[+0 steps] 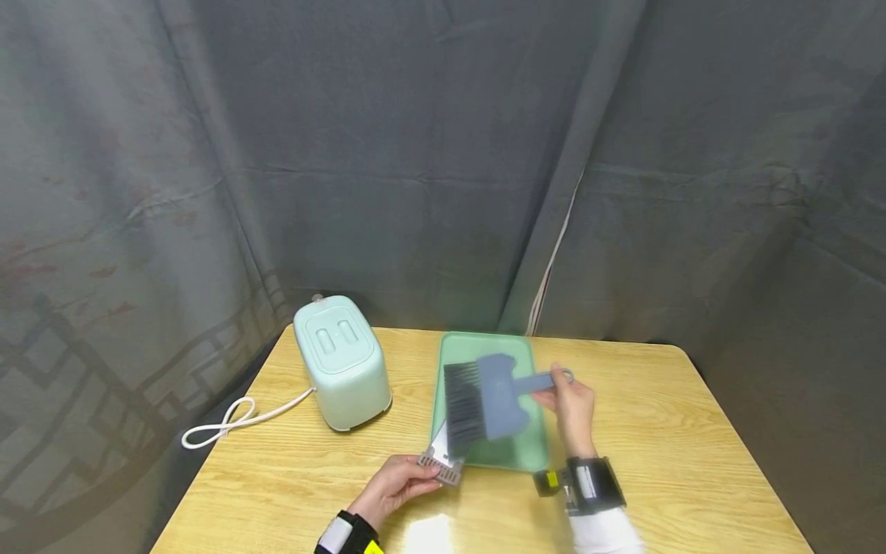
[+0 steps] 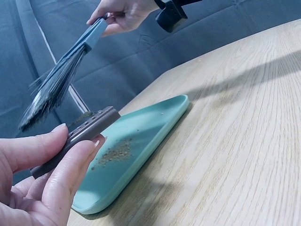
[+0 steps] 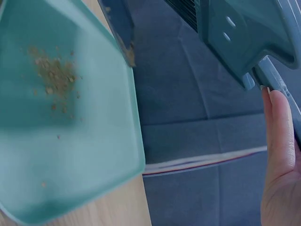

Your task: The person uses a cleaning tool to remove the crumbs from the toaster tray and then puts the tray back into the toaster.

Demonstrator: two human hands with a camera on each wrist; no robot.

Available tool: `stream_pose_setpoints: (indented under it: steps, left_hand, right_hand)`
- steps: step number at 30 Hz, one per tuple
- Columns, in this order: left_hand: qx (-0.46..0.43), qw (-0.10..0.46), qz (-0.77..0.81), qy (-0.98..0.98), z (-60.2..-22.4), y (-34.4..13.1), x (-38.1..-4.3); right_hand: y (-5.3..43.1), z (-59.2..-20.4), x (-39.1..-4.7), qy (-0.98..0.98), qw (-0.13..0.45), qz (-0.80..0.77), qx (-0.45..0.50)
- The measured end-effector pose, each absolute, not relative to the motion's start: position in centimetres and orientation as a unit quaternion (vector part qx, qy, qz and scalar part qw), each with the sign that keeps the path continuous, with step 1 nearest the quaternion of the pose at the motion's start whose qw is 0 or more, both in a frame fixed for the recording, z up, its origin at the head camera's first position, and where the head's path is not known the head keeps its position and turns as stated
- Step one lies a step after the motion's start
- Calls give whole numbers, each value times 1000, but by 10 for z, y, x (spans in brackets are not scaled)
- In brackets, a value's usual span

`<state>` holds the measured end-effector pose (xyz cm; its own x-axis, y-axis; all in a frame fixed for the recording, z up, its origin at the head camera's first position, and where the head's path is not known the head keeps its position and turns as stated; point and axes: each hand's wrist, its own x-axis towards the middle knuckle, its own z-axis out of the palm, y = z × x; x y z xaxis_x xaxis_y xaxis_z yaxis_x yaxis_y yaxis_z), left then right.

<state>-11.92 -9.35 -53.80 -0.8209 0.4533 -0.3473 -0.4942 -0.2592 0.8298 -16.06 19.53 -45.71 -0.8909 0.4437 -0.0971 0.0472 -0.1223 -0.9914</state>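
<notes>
My left hand [image 1: 398, 483] pinches a toaster crumb tray [image 1: 448, 475] by its grey slotted end, thumb on top and fingers beneath. Its pale plate reaches out over the near part of a green serving tray [image 1: 541, 455]. In my right hand [image 1: 574, 408] is the handle of a wide blue-grey brush [image 1: 500, 396] with long dark bristles. The bristles overlap the crumb tray in the head view; in the left wrist view they hang just beyond its slotted end [image 2: 89, 127]. Brown crumbs [image 3: 54, 73] lie scattered in the green tray.
A mint-green toaster [image 1: 349, 369] stands on the left of the wooden table [image 1: 651, 431], its white cord [image 1: 238, 419] trailing to the left edge. Grey curtains [image 1: 388, 169] hang close behind the table's back edge.
</notes>
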Motion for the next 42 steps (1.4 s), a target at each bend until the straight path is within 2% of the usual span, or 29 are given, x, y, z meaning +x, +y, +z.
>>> stream_pose_setpoints:
  steps: [14,23,42]
  left_hand:
    - [-15,295,794,531,-539,-96,-118]
    - [-22,297,791,534,-538,-97,-118]
    - [-33,294,794,531,-540,-98,-118]
  right_hand:
    - [176,-466,-155,-685,97,696,-192]
    - [180,-473,-158,-684,99,695,-198]
    - [194,-478,-159,-670,141,696,-218]
